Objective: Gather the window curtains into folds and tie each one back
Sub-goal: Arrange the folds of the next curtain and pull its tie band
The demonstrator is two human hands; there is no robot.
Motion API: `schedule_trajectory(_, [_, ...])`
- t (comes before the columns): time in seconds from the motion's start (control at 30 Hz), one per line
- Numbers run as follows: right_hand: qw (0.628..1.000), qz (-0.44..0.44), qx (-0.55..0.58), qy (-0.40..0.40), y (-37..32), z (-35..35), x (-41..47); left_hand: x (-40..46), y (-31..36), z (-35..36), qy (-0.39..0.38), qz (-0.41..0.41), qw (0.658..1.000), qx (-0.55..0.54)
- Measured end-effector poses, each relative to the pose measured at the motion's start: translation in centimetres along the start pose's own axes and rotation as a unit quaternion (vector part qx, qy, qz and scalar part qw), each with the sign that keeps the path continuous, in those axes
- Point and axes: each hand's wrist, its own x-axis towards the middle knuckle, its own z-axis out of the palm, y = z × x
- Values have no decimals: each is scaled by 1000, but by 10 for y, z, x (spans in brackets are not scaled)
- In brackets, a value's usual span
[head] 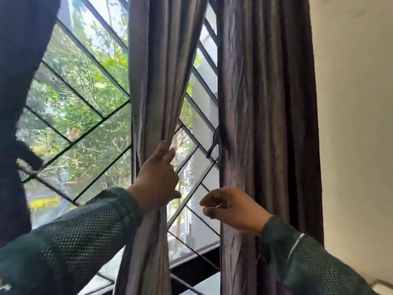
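A grey-purple middle curtain point(157, 67) hangs in front of the window, drawn into narrow folds. My left hand point(158, 177) grips its gathered folds at mid height, fingers wrapped round the right edge. A second curtain point(265, 92) hangs to the right in tight folds, with a dark tie-back point(215, 143) at its left edge. My right hand point(231, 206) hovers in front of that curtain's lower part with fingers loosely curled, holding nothing I can see. A dark third curtain point(19, 81) hangs at the far left.
The window point(85, 107) has a dark metal grille of diagonal bars, with green trees outside. A cream wall point(357, 124) stands right of the right curtain. A dark sill point(197, 271) runs below the glass.
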Motion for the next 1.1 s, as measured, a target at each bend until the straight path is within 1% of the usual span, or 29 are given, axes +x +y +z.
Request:
schedule_trajectory(0.07, [999,-11,-31,26,15,-19,10,15,3,-12,-18,-1,1000,-7])
schedule_trajectory(0.13, [997,-30,-38,54,32,-44,24,39,3,-29,-8,-10,1000,-20])
schedule_trajectory(0.17, [997,-33,-29,60,36,-54,30,47,2,-38,-16,-16,998,-60])
schedule_trajectory(0.2, [997,-39,-20,71,40,-66,37,59,-1,-49,-25,-24,991,-127])
schedule_trajectory(0.27, [993,-51,-20,104,47,-93,55,94,-11,-73,-50,-35,956,-286])
schedule_trajectory(0.3, [991,-58,-22,122,49,-108,65,111,-19,-86,-53,-33,937,-344])
schedule_trajectory(0.37, [985,-74,-2,157,51,-139,87,144,-39,-112,8,-41,916,-398])
schedule_trajectory(0.47, [970,-101,47,218,50,-182,112,173,-63,-152,159,-77,887,-427])
schedule_trajectory(0.53, [956,-124,60,260,50,-210,127,193,-73,-173,254,-112,868,-411])
schedule_trajectory(0.6, [941,-136,51,305,53,-232,140,212,-80,-186,323,-143,844,-403])
schedule_trajectory(0.63, [934,-137,36,327,57,-242,146,221,-83,-190,346,-152,832,-406])
schedule_trajectory(0.7, [922,-129,-8,364,65,-259,158,236,-89,-195,372,-170,821,-399])
schedule_trajectory(0.77, [914,-107,-52,388,74,-272,167,251,-90,-196,377,-192,814,-399])
schedule_trajectory(0.83, [906,-91,-76,405,82,-279,173,261,-90,-196,381,-216,804,-403])
schedule_trajectory(0.87, [902,-90,-79,416,86,-281,176,264,-90,-195,390,-230,804,-385])
schedule_trajectory(0.93, [887,-101,-80,444,89,-280,182,265,-94,-191,423,-262,815,-295])
schedule_trajectory(1.0, [864,-141,-76,477,85,-275,187,259,-105,-189,451,-302,827,-144])
schedule_trajectory(1.03, [853,-166,-78,488,80,-271,190,256,-113,-188,453,-319,829,-70])
schedule_trajectory(1.1, [838,-217,-104,490,65,-261,195,249,-131,-184,420,-342,840,22])
